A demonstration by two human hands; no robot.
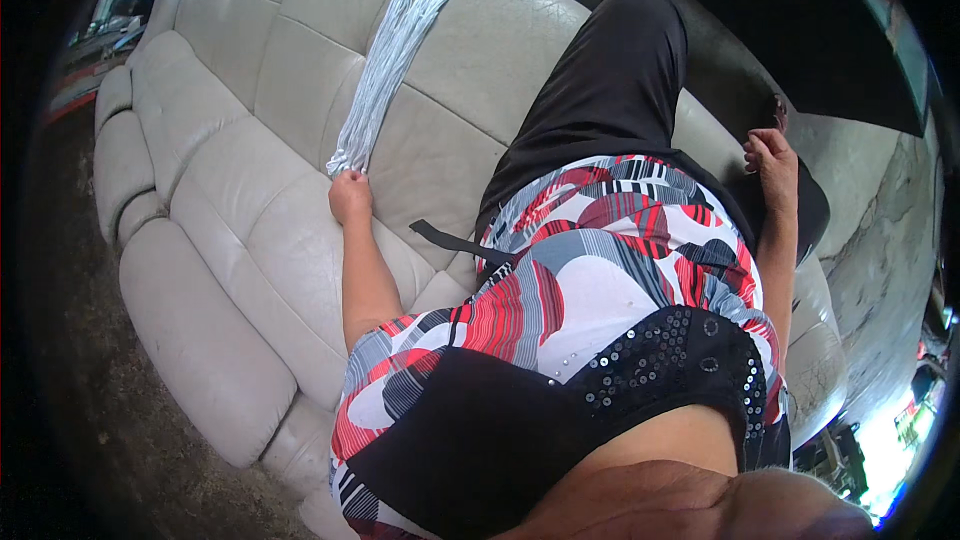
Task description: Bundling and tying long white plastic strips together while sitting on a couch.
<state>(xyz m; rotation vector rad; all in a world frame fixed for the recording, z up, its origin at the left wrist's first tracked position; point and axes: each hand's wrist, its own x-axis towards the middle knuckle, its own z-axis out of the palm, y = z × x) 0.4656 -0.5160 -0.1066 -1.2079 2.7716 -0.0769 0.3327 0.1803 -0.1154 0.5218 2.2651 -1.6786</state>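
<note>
My left hand is closed around the near end of a long bundle of thin white cords. The bundle lies stretched out across the seat of a cream leather sofa, its loose ends fanned at the far side. On the other side of my body, my right hand is raised near my right knee with its fingers curled. No object shows in it, but the inside of its grip is hidden. It is apart from the cords.
The sofa's padded backrest runs along the left. A dark strap sticks out beside my waist. My legs in black trousers reach over the seat's front edge. A large dark panel stands at the upper right above a stained floor.
</note>
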